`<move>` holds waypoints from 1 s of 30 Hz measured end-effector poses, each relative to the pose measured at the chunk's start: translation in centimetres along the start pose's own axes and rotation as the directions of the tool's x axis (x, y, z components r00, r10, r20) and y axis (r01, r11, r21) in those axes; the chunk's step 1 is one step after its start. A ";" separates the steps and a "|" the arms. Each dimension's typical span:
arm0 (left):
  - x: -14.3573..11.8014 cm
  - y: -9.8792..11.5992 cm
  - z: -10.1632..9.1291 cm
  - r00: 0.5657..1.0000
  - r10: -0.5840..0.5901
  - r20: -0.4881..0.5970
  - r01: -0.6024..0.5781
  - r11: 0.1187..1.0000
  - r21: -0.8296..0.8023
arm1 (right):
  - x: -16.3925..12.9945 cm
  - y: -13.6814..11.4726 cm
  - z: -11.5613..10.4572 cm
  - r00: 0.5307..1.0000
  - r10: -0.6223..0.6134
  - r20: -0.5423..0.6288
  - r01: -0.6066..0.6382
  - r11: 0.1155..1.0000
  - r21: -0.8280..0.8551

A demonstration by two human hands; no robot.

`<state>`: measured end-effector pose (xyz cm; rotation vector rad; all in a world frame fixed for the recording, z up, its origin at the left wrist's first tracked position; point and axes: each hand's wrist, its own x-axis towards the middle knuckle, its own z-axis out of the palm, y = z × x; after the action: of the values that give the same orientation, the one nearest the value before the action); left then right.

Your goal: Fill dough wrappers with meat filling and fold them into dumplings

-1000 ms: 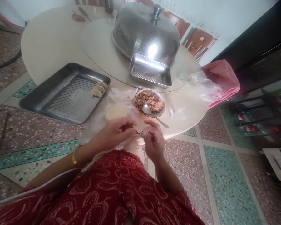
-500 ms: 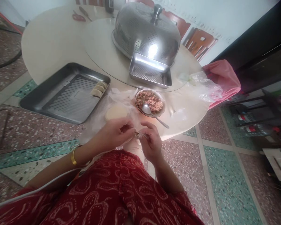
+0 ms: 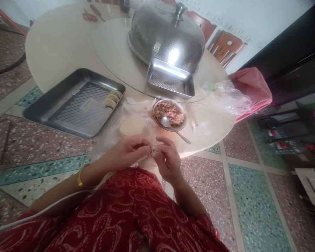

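My left hand (image 3: 126, 151) and my right hand (image 3: 168, 159) meet at the table's near edge, both pinching one small filled dumpling (image 3: 153, 151) between their fingertips; most of it is hidden by my fingers. Just beyond my left hand lies a stack of round dough wrappers (image 3: 131, 126) on clear plastic. A metal bowl of minced meat filling (image 3: 169, 112) stands to the right of the stack, with a spoon (image 3: 173, 127) resting in it. A steel tray (image 3: 70, 105) at the left holds a few folded dumplings (image 3: 111, 99) in its right corner.
A round beige table (image 3: 57, 45) carries a domed perforated steel cover (image 3: 165, 35) on a turntable, with a small steel tray (image 3: 170, 78) leaning against it. Clear and pink plastic bags (image 3: 241, 91) lie at the right edge. Scissors (image 3: 90, 15) lie at the far side.
My fingers have drawn closer together around the dumpling, and the wrapper is more folded over its filling. The view shifted slightly.
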<state>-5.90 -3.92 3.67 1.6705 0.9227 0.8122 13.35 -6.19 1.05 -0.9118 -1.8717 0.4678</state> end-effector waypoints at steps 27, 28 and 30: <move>-1.3 0.4 0.4 0.966 0.223 -0.133 -0.154 0.903 0.400 | -0.5 0.1 0.6 0.994 0.084 -0.071 -0.088 0.995 -0.047; -1.3 0.3 0.4 0.960 0.245 -0.133 -0.171 0.894 0.415 | -0.5 0.1 0.6 0.993 0.089 -0.075 -0.092 0.995 -0.041; -1.3 0.1 0.4 0.951 0.275 -0.140 -0.191 0.880 0.435 | -0.5 0.1 0.6 0.992 0.099 -0.080 -0.102 0.994 -0.033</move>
<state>-6.17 -5.23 3.60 2.1352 1.1024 1.0102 13.03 -6.44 0.42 -1.0387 -1.7750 0.4533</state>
